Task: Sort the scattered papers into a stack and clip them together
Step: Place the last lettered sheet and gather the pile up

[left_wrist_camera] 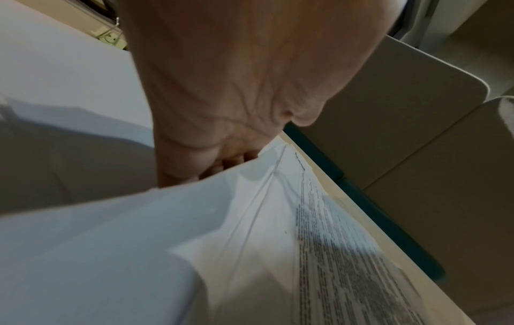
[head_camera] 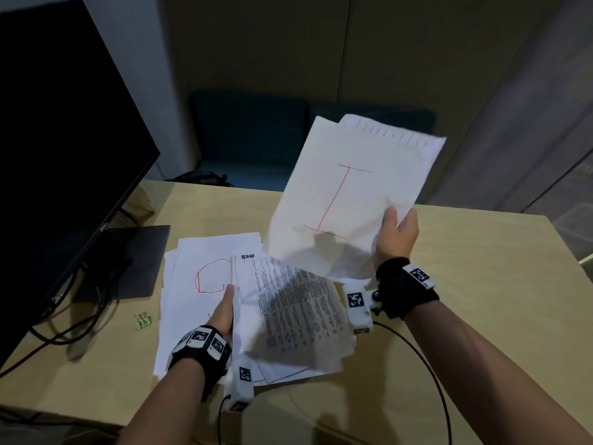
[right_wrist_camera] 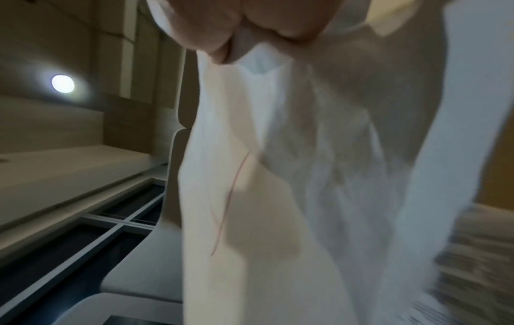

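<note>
In the head view we see the right hand (head_camera: 399, 231) at centre right, raised above the table (head_camera: 465, 284), thumb on top and fingers behind a few white sheets (head_camera: 349, 194); the front one bears a red letter I, and how many lie behind it we cannot count. The right wrist view shows the fingers (right_wrist_camera: 250, 24) pinching that paper at the top of the frame, heavily blurred. At lower centre the left hand (head_camera: 223, 313) has its thumb over the edge of a printed sheet (head_camera: 298, 313), its fingers hidden under the paper. In the left wrist view only the fingertips (left_wrist_camera: 228, 161) peek past the page edge. That sheet sits on a loose pile (head_camera: 195, 284) lying on the table, its text too blurred to read. A small green binder clip (head_camera: 142, 321) lies on the table just left of the pile, beside a dark monitor (head_camera: 64, 155) cut off at the left edge.
</note>
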The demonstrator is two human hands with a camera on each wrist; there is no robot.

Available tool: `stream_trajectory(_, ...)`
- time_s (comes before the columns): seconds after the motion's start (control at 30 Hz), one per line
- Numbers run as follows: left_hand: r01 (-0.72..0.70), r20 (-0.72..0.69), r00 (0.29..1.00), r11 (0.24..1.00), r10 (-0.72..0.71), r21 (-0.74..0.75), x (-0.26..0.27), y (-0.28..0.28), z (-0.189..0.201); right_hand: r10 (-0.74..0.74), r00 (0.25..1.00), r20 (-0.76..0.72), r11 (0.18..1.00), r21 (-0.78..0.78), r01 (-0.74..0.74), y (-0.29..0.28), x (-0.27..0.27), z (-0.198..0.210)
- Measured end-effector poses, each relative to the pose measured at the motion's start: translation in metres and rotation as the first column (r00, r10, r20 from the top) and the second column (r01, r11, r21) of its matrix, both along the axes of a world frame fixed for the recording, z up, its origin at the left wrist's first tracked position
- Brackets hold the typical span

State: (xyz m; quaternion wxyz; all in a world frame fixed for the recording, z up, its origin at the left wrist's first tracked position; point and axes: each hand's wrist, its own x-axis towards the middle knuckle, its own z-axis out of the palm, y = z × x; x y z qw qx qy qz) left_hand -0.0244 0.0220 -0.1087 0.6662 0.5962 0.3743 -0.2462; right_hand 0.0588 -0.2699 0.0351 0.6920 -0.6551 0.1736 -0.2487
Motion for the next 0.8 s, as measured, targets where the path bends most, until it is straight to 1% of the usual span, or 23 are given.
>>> stream_trajectory(0.03,-0.008,-0.026,1.000,1.000,0.008,-0.021,-0.002,0.002,0.001,0.006,0.999,-0.038,1.000,0.013,-0.006,0.001,-0.001,-0.006)
stream_trajectory(0.07,-0.004,-0.037,0.999,0.999,0.003,-0.034,-0.003,-0.001,0.010,0.026,0.996,-0.084,0.999,0.022,-0.024,0.001,-0.004,-0.013)
stream_trajectory(0.13,-0.021,-0.029,0.999,0.999,0.020,-0.047,-0.005,-0.006,0.019,0.119,0.965,-0.236,0.993,0.046,-0.111,-0.001,-0.010,-0.031)
stream_trajectory(0.17,-0.023,-0.016,1.000,0.998,0.023,-0.050,-0.005,-0.008,0.024,0.186,0.917,-0.352,0.982,0.035,-0.186,-0.003,-0.016,-0.045)
stream_trajectory(0.2,-0.016,-0.013,1.000,0.998,0.015,-0.060,-0.005,-0.008,0.022,0.260,0.844,-0.470,0.960,0.027,-0.280,-0.004,-0.024,-0.055)
stream_trajectory(0.27,0.015,-0.006,1.000,0.998,-0.015,-0.058,-0.007,-0.006,0.022,0.350,0.668,-0.656,0.894,0.021,-0.447,-0.005,-0.038,-0.084)
stream_trajectory(0.33,-0.016,-0.023,1.000,0.995,0.014,-0.098,-0.008,-0.006,0.024,0.325,0.530,-0.783,0.814,-0.054,-0.579,-0.004,-0.047,-0.107)
stream_trajectory(0.37,-0.031,-0.031,0.999,0.995,0.028,-0.091,-0.010,-0.007,0.028,0.275,0.495,-0.824,0.768,-0.120,-0.629,0.000,-0.048,-0.116)
stream_trajectory(0.4,-0.020,-0.033,0.999,0.998,0.018,-0.064,-0.012,-0.011,0.032,0.206,0.471,-0.858,0.725,-0.189,-0.662,0.005,-0.049,-0.120)
stream_trajectory(0.47,0.032,-0.019,0.999,0.999,-0.031,0.028,-0.011,-0.011,0.033,0.102,0.472,-0.876,0.643,-0.304,-0.703,0.018,-0.050,-0.126)
stream_trajectory(0.5,0.071,-0.029,0.997,0.994,-0.069,0.082,-0.011,-0.014,0.038,0.089,0.465,-0.881,0.610,-0.321,-0.725,0.024,-0.050,-0.130)
stream_trajectory(0.53,0.095,-0.040,0.995,0.984,-0.089,0.153,-0.009,-0.014,0.035,0.113,0.454,-0.884,0.587,-0.309,-0.748,0.031,-0.052,-0.127)
stream_trajectory(0.6,0.137,-0.030,0.990,0.949,-0.134,0.283,-0.009,-0.019,0.034,0.146,0.396,-0.907,0.511,-0.274,-0.815,0.041,-0.053,-0.125)
stream_trajectory(0.63,0.139,-0.013,0.990,0.932,-0.143,0.336,-0.010,-0.022,0.036,0.140,0.379,-0.915,0.483,-0.271,-0.832,0.044,-0.054,-0.121)
stream_trajectory(0.7,0.094,0.047,0.992,0.933,-0.118,0.348,-0.011,-0.027,0.035,0.130,0.374,-0.918,0.479,-0.272,-0.835,0.043,-0.052,-0.118)
stream_trajectory(0.73,0.081,0.089,0.989,0.941,-0.117,0.330,-0.012,-0.032,0.039,0.131,0.386,-0.913,0.498,-0.276,-0.822,0.041,-0.051,-0.116)
stream_trajectory(0.77,0.079,0.136,0.983,0.947,-0.126,0.311,-0.013,-0.036,0.045,0.140,0.405,-0.904,0.530,-0.277,-0.801,0.036,-0.048,-0.118)
stream_trajectory(0.8,0.087,0.184,0.972,0.948,-0.148,0.305,-0.016,-0.039,0.051,0.157,0.418,-0.895,0.590,-0.254,-0.766,0.032,-0.047,-0.115)
